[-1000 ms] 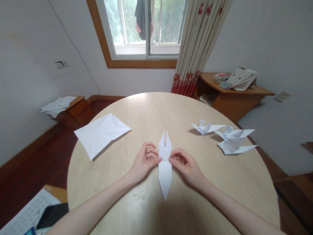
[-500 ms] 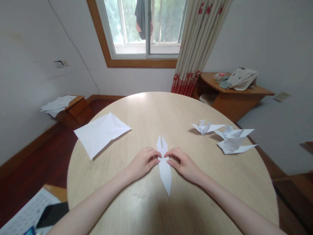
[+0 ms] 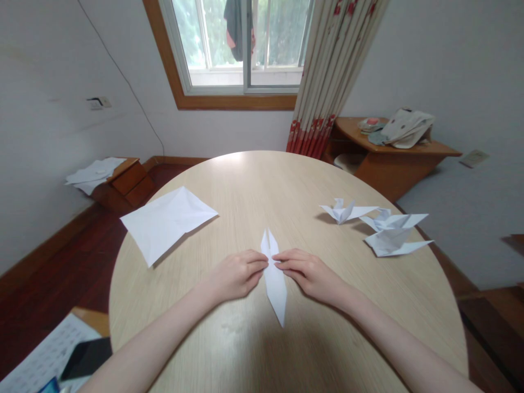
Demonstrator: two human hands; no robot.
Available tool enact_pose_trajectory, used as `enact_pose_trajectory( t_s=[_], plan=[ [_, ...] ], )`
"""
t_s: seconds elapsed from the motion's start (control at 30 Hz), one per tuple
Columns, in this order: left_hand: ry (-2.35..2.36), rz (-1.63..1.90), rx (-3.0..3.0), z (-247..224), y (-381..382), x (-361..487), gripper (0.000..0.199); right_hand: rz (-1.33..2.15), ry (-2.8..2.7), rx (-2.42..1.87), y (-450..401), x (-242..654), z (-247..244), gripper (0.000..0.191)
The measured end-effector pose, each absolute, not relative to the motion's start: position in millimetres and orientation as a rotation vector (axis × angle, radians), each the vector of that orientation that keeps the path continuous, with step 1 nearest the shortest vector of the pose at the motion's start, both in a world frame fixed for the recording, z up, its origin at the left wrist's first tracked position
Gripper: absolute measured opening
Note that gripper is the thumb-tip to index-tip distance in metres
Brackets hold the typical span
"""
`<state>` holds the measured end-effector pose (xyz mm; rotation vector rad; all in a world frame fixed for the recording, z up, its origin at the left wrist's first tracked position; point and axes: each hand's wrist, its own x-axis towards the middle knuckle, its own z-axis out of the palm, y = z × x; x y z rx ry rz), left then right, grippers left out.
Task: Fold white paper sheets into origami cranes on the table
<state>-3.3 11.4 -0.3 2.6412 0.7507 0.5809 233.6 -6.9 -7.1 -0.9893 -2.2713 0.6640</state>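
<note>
A narrow piece of folded white paper lies on the round wooden table, long and pointed toward me, with a slit between two points at its far end. My left hand pinches its left edge near the middle, fingers bent together. From the other side my right hand grips the right edge, its fingertips almost meeting the left ones on the paper. The fingers hide part of the paper's middle.
A creased white sheet lies at the table's left. Folded paper cranes stand at the right. A dark phone lies beside a printed sheet at lower left. Behind the table are a window and a curtain.
My fingers have closed flatter over the paper's middle and shifted slightly toward its far end. The gap between the two far points looks narrower.
</note>
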Motion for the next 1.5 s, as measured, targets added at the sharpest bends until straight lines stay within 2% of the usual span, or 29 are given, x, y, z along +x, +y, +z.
enact_pose_trajectory(
  t_s=[0.3, 0.47, 0.77, 1.0, 1.5],
  plan=[
    [0.860, 0.316, 2.625, 18, 4, -2, 0.035, 0.742, -2.302, -1.004, -5, 238, -2, 0.025],
    [0.848, 0.353, 2.637, 15, 5, 0, 0.026, 0.720, -2.330, -1.011, -6, 238, -1, 0.021],
    [0.864, 0.585, 2.621, 0, 4, 4, 0.023, 0.616, -2.267, -1.011, -9, 231, -6, 0.025],
    [0.967, 0.793, 2.392, -5, 5, 11, 0.015, 0.566, -2.170, -1.077, -13, 218, -6, 0.015],
    [1.215, 0.651, 2.528, -13, -4, 20, 0.016, 0.658, -2.058, -1.099, -13, 214, -11, 0.018]
  ],
)
